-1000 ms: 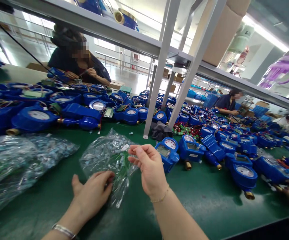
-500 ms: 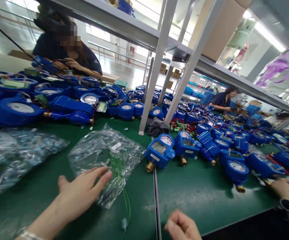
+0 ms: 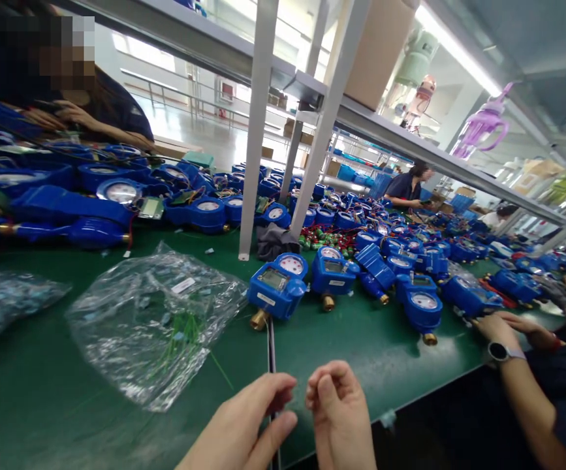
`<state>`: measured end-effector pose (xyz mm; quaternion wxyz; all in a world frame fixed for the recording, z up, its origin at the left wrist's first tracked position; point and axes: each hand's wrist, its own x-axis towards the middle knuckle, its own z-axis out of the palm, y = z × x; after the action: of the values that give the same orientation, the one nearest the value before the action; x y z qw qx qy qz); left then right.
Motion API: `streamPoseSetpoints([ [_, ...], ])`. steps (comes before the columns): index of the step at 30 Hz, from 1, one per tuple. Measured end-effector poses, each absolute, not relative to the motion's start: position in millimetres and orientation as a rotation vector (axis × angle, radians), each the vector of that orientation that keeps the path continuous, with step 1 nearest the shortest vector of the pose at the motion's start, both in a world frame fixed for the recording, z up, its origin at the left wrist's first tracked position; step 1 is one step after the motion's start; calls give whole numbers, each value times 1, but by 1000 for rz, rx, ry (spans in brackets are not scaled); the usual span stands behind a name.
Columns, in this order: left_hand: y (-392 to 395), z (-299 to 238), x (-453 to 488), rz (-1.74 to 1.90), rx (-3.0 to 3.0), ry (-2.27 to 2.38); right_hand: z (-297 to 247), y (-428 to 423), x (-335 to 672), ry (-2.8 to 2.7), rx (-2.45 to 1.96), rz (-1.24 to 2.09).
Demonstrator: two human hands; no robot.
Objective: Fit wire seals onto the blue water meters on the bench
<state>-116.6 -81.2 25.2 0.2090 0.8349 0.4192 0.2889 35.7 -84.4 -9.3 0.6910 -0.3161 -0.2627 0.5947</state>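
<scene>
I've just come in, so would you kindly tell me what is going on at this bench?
A person's bare hands are close together, near the edge of the green bench. The left hand is open, thumb and fingers apart; the right hand has curled fingers, and whether it grips anything is unclear. A clear plastic bag with green wires inside lies to the left, apart from both hands, and blue meters lie beyond.

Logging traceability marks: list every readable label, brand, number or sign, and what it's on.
Readable text: none.
Clear plastic bag, white label: print too small and blurred.
Nearest blue water meter, white label, dial and display: too small to read.
Blue water meter to its right, white label: too small.
Other meters' dials: too small or blurred.
Co-worker's wristwatch: dark face, nothing legible.
</scene>
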Motion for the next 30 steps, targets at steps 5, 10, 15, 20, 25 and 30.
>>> streamPoseSetpoints([
  [5,-23,22,-115,787,1996,1269,-6,-47,50,-800,-899,922],
  [10,20,-4,-121,825,1618,1356,-4,-12,54,-1085,-1082,539],
  [15,37,-27,-114,793,1427,1270,-10,13,43,-1231,-1136,405],
  [20,41,-34,-114,780,1366,1181,-16,24,34,-1345,-1164,324],
  [25,43,-37,-116,746,1380,1162,-22,27,33,-1462,-1127,204],
  [30,44,-35,-113,711,1395,1171,-26,30,33,-1553,-1077,105],
])
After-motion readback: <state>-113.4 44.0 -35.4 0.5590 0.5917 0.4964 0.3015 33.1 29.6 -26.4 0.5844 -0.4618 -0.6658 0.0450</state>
